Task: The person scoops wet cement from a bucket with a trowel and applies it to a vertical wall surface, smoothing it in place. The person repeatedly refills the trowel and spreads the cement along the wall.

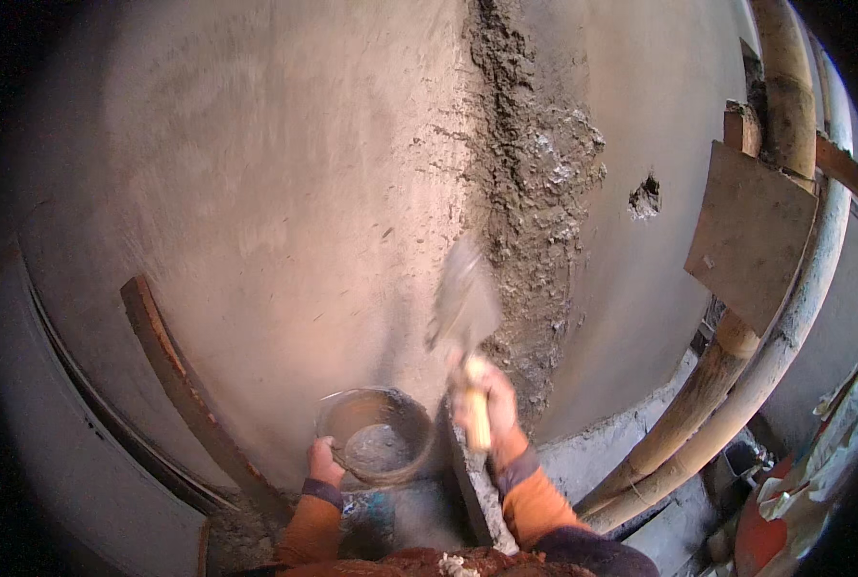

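My right hand (492,389) is wrapped round the pale wooden handle of a trowel (469,306), its blade smeared by motion and raised in front of the wall. Behind and to the right of the blade runs a rough vertical band of wet mortar (534,183). Low on the left, my left hand (326,464) grips the rim of a round pan (417,464). Grey mortar (379,446) lies in the pan's bottom. The fingers of that hand are partly hidden by the rim.
Smooth plaster covers the wall (256,173) left of the band; a small hole (645,197) breaks it on the right. Bamboo poles (784,346) rise at the right, with a square board (751,236) against them. A wooden strip (184,370) leans at left. Below my right hand stands a mortar-smeared board (482,495).
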`<state>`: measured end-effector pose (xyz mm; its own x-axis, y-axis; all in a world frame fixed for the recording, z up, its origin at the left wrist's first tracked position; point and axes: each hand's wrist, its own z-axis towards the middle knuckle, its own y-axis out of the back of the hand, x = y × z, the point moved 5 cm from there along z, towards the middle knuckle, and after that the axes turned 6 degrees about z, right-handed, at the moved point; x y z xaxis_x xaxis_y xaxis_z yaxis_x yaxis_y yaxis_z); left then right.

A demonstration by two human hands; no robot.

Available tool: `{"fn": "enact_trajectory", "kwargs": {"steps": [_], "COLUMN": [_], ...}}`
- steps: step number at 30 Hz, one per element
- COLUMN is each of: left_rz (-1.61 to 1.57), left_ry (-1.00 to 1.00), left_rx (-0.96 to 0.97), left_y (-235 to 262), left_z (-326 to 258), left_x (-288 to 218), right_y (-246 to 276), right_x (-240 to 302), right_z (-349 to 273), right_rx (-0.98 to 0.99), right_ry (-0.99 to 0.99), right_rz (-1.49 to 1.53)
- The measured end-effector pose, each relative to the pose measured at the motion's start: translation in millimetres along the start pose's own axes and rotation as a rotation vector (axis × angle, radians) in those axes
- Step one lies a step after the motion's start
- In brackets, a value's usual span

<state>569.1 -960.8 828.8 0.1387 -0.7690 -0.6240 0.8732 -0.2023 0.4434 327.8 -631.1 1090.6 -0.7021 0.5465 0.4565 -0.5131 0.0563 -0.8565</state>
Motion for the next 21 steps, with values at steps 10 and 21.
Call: {"fn": "enact_trajectory", "kwargs": {"steps": [10, 21], "left_rz": [-0.355, -0.531], "left_ry": [0.797, 0.861], "left_rx": [-0.236, -0.302], "left_y": [82.1, 109.9], "left_z": [-72.4, -39.3], "left_x": [148.3, -40.3], "right_y": [-39.2, 26.6], "right_x": [228.2, -131.4], "right_z": [210.1, 45.5], "right_rx": [-0.979, 0.611], "right_ry": [1.474, -0.505], "right_rz": [-1.022, -1.404]}}
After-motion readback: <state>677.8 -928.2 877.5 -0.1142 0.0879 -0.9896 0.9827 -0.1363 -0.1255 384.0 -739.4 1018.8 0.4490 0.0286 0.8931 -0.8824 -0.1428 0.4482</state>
